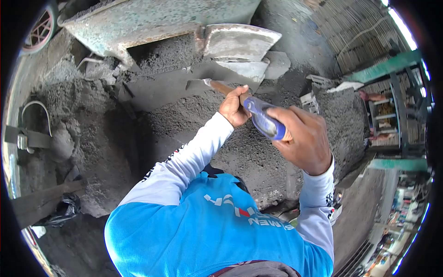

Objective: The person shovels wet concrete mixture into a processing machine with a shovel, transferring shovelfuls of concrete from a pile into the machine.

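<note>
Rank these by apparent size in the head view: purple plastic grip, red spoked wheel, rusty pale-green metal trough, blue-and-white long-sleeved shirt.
1. Blue-and-white long-sleeved shirt
2. Rusty pale-green metal trough
3. Purple plastic grip and red spoked wheel: too alike to rank

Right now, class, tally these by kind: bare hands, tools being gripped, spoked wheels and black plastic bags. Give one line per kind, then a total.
Bare hands: 2, the left hand and the right hand
Tools being gripped: 1, the blue-handled tool
Spoked wheels: 1, the reddish wheel
Black plastic bags: 1, the crumpled bag
Total: 5
</note>
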The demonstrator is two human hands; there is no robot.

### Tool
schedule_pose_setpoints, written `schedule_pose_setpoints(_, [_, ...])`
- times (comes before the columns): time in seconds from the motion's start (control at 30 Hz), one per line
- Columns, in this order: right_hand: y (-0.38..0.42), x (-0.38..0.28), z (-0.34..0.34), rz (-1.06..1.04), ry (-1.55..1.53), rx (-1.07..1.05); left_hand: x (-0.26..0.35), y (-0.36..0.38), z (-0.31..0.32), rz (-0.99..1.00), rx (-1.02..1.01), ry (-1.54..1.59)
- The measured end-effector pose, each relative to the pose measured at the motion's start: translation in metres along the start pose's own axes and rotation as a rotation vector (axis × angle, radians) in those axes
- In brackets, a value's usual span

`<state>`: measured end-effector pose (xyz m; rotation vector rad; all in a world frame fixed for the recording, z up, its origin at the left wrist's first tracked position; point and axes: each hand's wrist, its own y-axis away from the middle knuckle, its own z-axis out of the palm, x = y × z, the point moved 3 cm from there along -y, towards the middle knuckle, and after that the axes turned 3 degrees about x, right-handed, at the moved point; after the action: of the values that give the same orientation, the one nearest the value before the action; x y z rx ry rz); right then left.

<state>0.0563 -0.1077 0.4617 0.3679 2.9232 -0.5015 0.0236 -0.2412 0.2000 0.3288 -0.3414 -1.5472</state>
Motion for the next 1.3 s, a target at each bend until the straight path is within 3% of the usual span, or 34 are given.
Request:
schedule_pose_setpoints(0.03, [-0.015,0.006,0.009,0.003,-0.085,0.026,0.011,-0.007,0.003,0.019,-0.049,-0.007])
schedule_pose_setpoints(0.1, [-0.046,0.025,0.046,0.002,-0.257,0.078,0.039,-0.023,-0.006,0.120,0.079,-0.089])
schedule_pose_setpoints(0.17, [-0.066,0.045,0.125,0.235,-0.190,-0.129,0.064,-0.049,-0.060,0.215,0.176,-0.168])
schedule_pose_setpoints(0.23, [-0.040,0.074,0.255,0.253,-0.192,-0.310,0.073,-0.120,-0.221,0.036,0.524,-0.336])
schedule_pose_setpoints(0.33, [0.028,0.076,0.304,0.203,-0.125,-0.343,0.060,-0.127,-0.290,-0.054,0.867,-0.743])
schedule_pose_setpoints(0.37, [0.065,0.077,0.316,0.213,-0.159,-0.325,0.032,-0.102,-0.283,-0.182,0.929,-0.753])
schedule_pose_setpoints(0.43, [0.140,0.073,0.327,0.286,-0.206,-0.530,-0.019,-0.078,-0.286,-0.092,0.963,-0.889])
schedule_pose_setpoints(0.53, [0.271,0.054,0.362,0.209,-0.302,-0.638,-0.094,-0.024,-0.283,-0.327,0.862,-1.328])
schedule_pose_setpoints(0.63, [0.318,0.044,0.354,0.132,-0.295,-0.595,-0.151,-0.003,-0.281,-0.233,0.983,-1.393])
schedule_pose_setpoints(0.77, [0.325,0.058,0.300,0.093,-0.264,-0.667,-0.191,-0.011,-0.289,-0.072,1.111,-1.093])
schedule_pose_setpoints(0.9, [0.324,0.065,0.264,-0.031,-0.237,-0.650,-0.218,-0.020,-0.302,0.034,0.877,-0.584])
schedule_pose_setpoints(0.93, [0.314,0.058,0.237,-0.009,-0.251,-0.703,-0.218,-0.017,-0.299,0.073,0.818,-0.595])
schedule_pose_setpoints(1.03, [0.302,0.059,0.188,-0.129,-0.870,-0.428,-0.225,0.000,-0.303,0.154,0.639,-0.625])
schedule_pose_setpoints(1.07, [0.288,0.063,0.169,-0.091,-1.033,-0.298,-0.223,0.020,-0.286,0.092,0.622,-0.684])
schedule_pose_setpoints(1.13, [0.263,0.087,0.163,0.223,-1.358,-0.158,-0.219,0.079,-0.211,0.072,0.478,-0.532])
schedule_pose_setpoints(1.17, [0.256,0.099,0.175,0.505,-1.507,-0.151,-0.217,0.110,-0.172,0.054,0.409,-0.456])
schedule_pose_setpoints(1.23, [0.241,0.107,0.231,0.910,-1.450,-0.136,-0.220,0.132,-0.171,-0.031,0.141,-0.200])
schedule_pose_setpoints(1.3, [0.231,0.108,0.305,1.325,-1.346,-0.337,-0.241,0.171,-0.141,-0.071,0.124,0.170])
